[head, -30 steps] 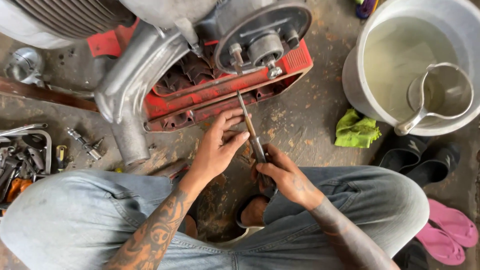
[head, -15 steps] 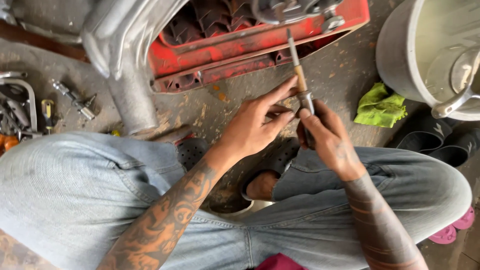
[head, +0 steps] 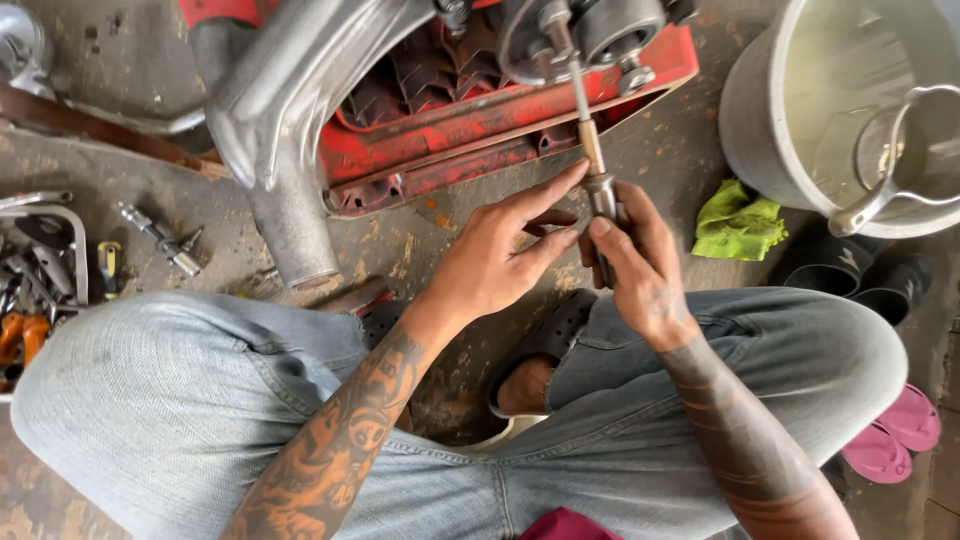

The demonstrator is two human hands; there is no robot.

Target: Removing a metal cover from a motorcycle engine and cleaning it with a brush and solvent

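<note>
Screwdriver (head: 592, 160): one, held by two hands; right hand (head: 640, 262) gripping handle; left hand (head: 500, 255) touching.

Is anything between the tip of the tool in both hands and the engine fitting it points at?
Nothing visible. The right hand grips the tool, the left hand steadies it, and its shaft runs unobstructed to the fitting on the red engine.

No packages, labels, signs or screens visible.

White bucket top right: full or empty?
Partly filled. The white bucket holds cloudy liquid below its rim, and a metal jug sits in it with its handle poking over the edge. Depth cannot be told.
</note>
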